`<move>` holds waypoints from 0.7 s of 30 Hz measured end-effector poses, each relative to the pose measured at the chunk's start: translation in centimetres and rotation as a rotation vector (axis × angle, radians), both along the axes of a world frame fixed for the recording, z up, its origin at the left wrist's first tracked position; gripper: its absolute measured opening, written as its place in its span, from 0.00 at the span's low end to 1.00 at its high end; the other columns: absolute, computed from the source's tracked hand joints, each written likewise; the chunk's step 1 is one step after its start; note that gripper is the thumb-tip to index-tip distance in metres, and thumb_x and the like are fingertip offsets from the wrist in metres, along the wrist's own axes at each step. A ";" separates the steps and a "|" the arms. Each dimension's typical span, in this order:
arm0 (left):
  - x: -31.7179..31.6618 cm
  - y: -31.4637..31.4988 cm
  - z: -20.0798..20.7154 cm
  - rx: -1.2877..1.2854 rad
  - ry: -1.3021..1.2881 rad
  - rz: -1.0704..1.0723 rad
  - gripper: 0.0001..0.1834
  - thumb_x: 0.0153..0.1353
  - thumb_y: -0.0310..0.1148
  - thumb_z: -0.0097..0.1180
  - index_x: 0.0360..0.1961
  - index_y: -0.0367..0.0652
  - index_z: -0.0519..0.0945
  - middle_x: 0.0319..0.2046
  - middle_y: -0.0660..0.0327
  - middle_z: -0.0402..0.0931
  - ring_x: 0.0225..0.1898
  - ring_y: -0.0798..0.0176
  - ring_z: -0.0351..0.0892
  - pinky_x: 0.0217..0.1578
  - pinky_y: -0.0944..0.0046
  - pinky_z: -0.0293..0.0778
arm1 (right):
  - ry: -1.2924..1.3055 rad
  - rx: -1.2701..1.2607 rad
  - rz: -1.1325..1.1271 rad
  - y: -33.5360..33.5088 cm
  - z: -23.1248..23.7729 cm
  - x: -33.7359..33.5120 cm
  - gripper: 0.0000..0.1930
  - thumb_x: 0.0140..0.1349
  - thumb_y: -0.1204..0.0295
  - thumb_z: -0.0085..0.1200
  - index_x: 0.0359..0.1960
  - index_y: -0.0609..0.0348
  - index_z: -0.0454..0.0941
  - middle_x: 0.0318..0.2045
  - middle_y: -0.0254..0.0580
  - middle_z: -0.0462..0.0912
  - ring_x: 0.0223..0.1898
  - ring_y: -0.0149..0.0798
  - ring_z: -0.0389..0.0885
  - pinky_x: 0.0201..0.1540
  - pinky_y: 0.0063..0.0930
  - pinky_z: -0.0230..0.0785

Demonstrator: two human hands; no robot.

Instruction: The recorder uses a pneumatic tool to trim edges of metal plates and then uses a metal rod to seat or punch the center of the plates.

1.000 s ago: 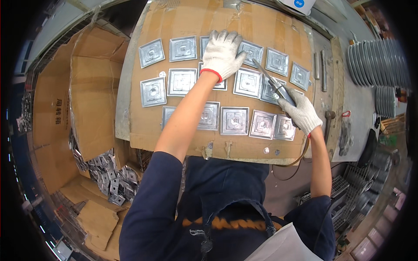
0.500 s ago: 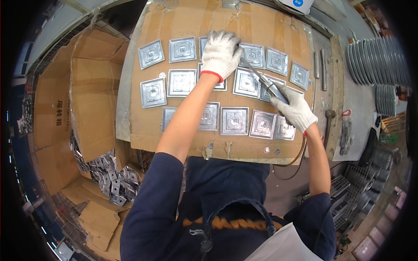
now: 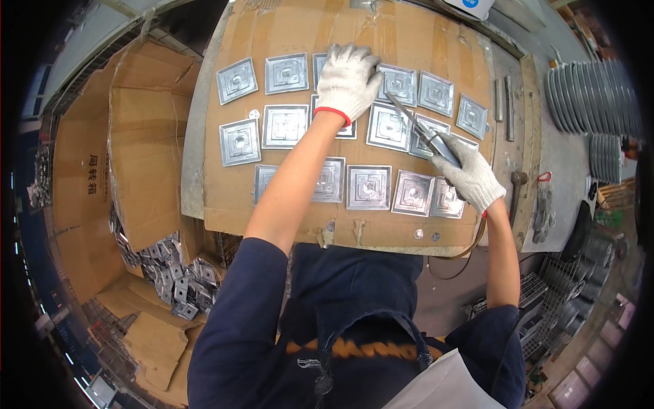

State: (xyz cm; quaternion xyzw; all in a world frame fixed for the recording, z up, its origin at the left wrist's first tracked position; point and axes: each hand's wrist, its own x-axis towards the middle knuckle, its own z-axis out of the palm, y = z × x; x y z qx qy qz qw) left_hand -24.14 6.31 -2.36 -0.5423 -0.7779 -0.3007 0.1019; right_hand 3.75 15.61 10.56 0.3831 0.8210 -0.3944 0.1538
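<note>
Fingers wrapped around a slim tool (image 3: 430, 138), the gloved right hand (image 3: 475, 178) angles it forward-left toward a square plate (image 3: 399, 84) just right of the nearer left hand (image 3: 348, 80), loosely spread palm-down.

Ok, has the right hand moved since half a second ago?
Yes. Judged against the cardboard sheet, the right hand has shifted slightly toward the person and to the right.

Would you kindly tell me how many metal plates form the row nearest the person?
5: one plate left of the left forearm, one right of it, one mid-row, one beyond that, one at the right end; another may be hidden.
</note>
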 end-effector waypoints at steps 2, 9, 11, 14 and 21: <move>0.1 0.1 -0.1 0.016 -0.007 0.003 0.14 0.67 0.41 0.58 0.45 0.45 0.88 0.47 0.58 0.83 0.55 0.51 0.80 0.66 0.46 0.68 | 0.023 0.028 0.003 0.1 -0.6 0.2 0.35 0.72 0.53 0.62 0.75 0.61 0.73 0.51 0.56 0.89 0.43 0.41 0.87 0.52 0.35 0.79; 0.1 0.1 0.3 -0.056 -0.046 -0.023 0.18 0.68 0.45 0.58 0.49 0.44 0.88 0.52 0.58 0.83 0.58 0.50 0.79 0.70 0.44 0.65 | 0.139 0.023 -0.005 0.2 -1.9 0.0 0.34 0.73 0.55 0.61 0.75 0.62 0.73 0.38 0.44 0.87 0.33 0.32 0.82 0.41 0.30 0.78; -0.3 -0.4 0.3 -0.102 -0.118 -0.025 0.23 0.71 0.50 0.57 0.57 0.46 0.87 0.64 0.55 0.81 0.70 0.47 0.74 0.78 0.43 0.58 | 0.102 -0.050 -0.057 -0.4 0.2 -1.0 0.34 0.73 0.55 0.61 0.75 0.62 0.73 0.37 0.42 0.86 0.32 0.30 0.81 0.39 0.29 0.77; -2.2 -1.3 1.6 -0.015 -0.218 0.019 0.28 0.73 0.56 0.56 0.65 0.50 0.84 0.74 0.53 0.74 0.79 0.44 0.64 0.83 0.44 0.49 | 0.122 -0.097 -0.113 -0.8 0.2 -1.1 0.34 0.73 0.55 0.61 0.75 0.62 0.73 0.34 0.39 0.83 0.30 0.28 0.79 0.35 0.28 0.75; -5.7 -8.7 3.8 -0.460 0.061 0.217 0.40 0.65 0.63 0.62 0.70 0.46 0.80 0.73 0.47 0.72 0.77 0.44 0.64 0.79 0.39 0.55 | 0.213 -0.136 -0.071 -2.2 1.3 -7.0 0.32 0.73 0.57 0.61 0.75 0.57 0.74 0.29 0.34 0.81 0.23 0.27 0.74 0.24 0.28 0.68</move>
